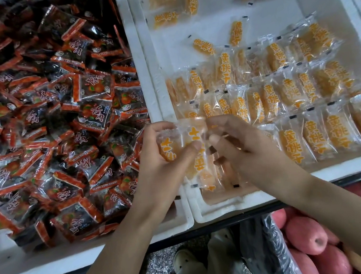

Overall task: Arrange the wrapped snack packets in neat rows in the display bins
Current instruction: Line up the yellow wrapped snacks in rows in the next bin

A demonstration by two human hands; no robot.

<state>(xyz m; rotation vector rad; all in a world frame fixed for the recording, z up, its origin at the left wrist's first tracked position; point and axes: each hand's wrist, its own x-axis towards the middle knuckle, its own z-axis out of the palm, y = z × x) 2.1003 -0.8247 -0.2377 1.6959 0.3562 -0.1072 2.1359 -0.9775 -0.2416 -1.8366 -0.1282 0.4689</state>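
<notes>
My left hand [165,152] grips a small stack of clear yellow snack packets [194,133] over the near left corner of the white foam bin [348,162]. My right hand [237,143] pinches the same stack from the right side. More yellow packets [207,176] hang or lie below the hands. Rows of yellow packets [287,91] fill the near half of that bin, overlapping side by side. A few loose yellow packets [203,46] lie scattered in the bin's far half.
A second white foam bin [76,256] on the left holds a loose heap of black-and-orange packets [59,117]. Below the bins' front edge sit red apples [307,235], a dark plastic bag [277,250], and my shoe [185,259] on a speckled floor.
</notes>
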